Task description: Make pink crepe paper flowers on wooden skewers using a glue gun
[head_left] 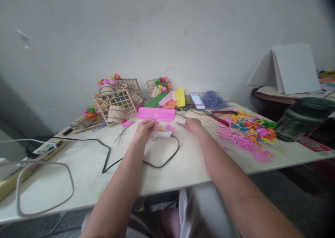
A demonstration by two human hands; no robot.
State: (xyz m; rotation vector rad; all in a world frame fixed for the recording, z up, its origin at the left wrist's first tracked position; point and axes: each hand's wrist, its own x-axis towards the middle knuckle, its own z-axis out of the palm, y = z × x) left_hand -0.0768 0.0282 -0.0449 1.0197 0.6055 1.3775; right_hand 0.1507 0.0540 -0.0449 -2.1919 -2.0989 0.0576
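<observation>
My left hand [146,129] is raised over the table, thumb and fingers pinched on something small and thin that I cannot make out. Just beyond and below it lies a white glue gun [162,134] with a black cord. My right hand [194,125] is low over the table, its fingers closed at the ends of some thin wires [179,124]. Pink paper petals [170,127] rest between the two hands. Behind them is a folded sheet of bright pink crepe paper [156,114]. More petals [128,123] and wire stems [120,133] lie left of my left hand.
Stick baskets with paper flowers [115,104] stand at the back left. A power strip [45,149] and cables lie left. To the right are red-handled pliers [220,119], colourful paper scraps [251,130] and a dark jar [300,119]. A phone [197,101] lies behind.
</observation>
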